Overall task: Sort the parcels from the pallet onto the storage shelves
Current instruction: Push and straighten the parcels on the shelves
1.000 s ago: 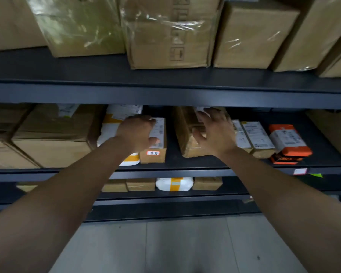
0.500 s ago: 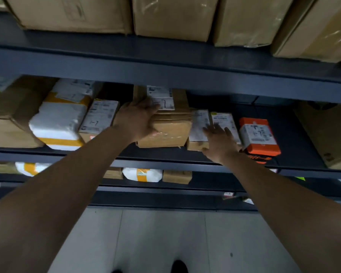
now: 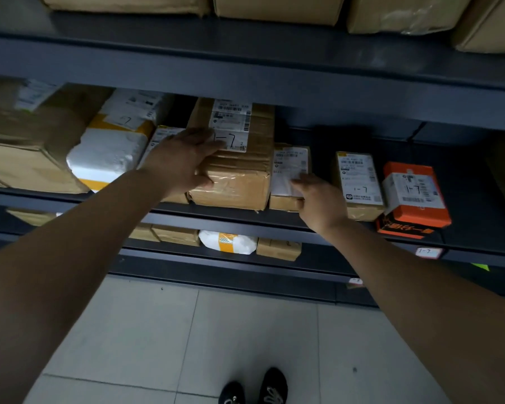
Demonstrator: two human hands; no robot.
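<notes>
A taped brown parcel with a white label marked 1-7 lies on the middle shelf. My left hand rests on its left top corner, fingers straight over the top and thumb against its front. Right of it sits a small brown parcel with a white label. My right hand grips this small parcel at its front right corner, fingers on the label. Further right lie another labelled small box and an orange box marked 1-7.
A white and yellow bag and large cartons fill the shelf's left side. Big cartons stand on the top shelf. Small parcels sit on the lower shelf. Tiled floor and my black shoes are below.
The view has tilted down, showing the floor and shoes. My left hand has slid onto the big parcel's corner. My right hand has moved left onto the small parcel beside it.
</notes>
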